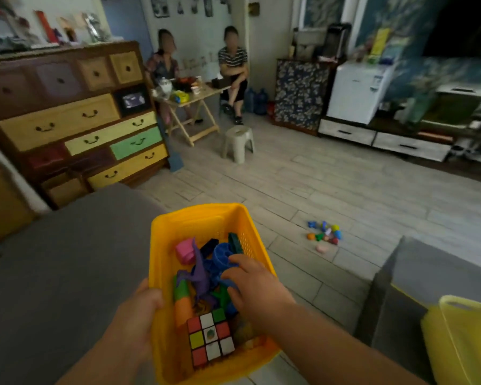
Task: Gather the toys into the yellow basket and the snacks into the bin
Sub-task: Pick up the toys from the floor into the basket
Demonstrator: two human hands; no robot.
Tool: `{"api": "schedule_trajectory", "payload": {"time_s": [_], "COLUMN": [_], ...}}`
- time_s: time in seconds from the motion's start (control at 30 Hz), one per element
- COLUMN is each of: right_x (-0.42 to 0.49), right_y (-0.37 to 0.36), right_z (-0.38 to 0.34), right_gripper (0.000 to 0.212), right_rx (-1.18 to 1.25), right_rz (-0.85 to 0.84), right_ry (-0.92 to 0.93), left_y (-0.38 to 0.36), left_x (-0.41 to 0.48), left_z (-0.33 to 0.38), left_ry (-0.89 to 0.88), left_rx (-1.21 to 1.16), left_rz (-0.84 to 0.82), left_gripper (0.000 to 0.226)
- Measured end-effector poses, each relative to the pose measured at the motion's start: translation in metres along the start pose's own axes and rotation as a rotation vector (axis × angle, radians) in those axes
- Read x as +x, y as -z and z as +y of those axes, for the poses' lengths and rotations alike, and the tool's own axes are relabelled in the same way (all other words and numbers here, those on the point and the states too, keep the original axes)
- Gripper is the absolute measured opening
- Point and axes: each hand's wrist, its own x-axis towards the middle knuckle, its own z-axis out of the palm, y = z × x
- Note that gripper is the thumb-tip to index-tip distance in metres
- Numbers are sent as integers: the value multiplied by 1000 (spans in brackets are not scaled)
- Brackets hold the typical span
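Note:
The yellow basket (pixel 203 218) is held up in front of me. My left hand (pixel 139 315) grips its left rim. Inside lie a colour cube (pixel 210 339), a pink toy (pixel 185 250), a purple toy (pixel 199 269), a blue toy (pixel 221 252) and an orange and green piece (pixel 182 302). My right hand (pixel 254 284) reaches into the basket with its fingers spread over the blue toy; whether it grips anything I cannot tell. A small heap of coloured toys (pixel 324 234) lies on the floor to the right, beyond the basket.
A grey sofa (pixel 61 259) is on my left. A yellow bin (pixel 461 337) stands on a grey seat (pixel 433 270) at the right. Ahead are a stool (pixel 238 143), a folding table (pixel 192 107) with two seated people, a drawer chest (pixel 75 120) and a low cabinet (pixel 383 140).

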Motion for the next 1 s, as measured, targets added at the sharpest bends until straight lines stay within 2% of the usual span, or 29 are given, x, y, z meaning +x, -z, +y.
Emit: {"api": "schedule_trajectory", "payload": {"time_s": [0.1, 0.23, 0.33, 0.4, 0.77, 0.9, 1.0], "right_x": [31, 73, 118, 148, 287, 331, 369], "right_y": [8, 11, 13, 21, 50, 46, 50], "right_z": [24, 78, 128, 161, 309, 366, 410], "right_gripper": [39, 40, 40, 41, 38, 47, 45], "right_rx": [5, -24, -18, -22, -47, -40, -30], "right_rz": [37, 78, 88, 87, 169, 230, 265], "right_ry": [-118, -250, -335, -356, -447, -541, -587], "left_y": [-27, -73, -117, -147, -293, -348, -394], "left_x": [49, 120, 182, 220, 389, 464, 526], "left_z": [37, 67, 92, 111, 202, 219, 239], "left_ry": [36, 58, 67, 67, 62, 69, 84], "left_rx": [91, 211, 259, 274, 396, 498, 554], "left_rz": [-114, -172, -193, -218, -351, -404, -454], "left_gripper": [38, 34, 49, 58, 56, 60, 63]}}
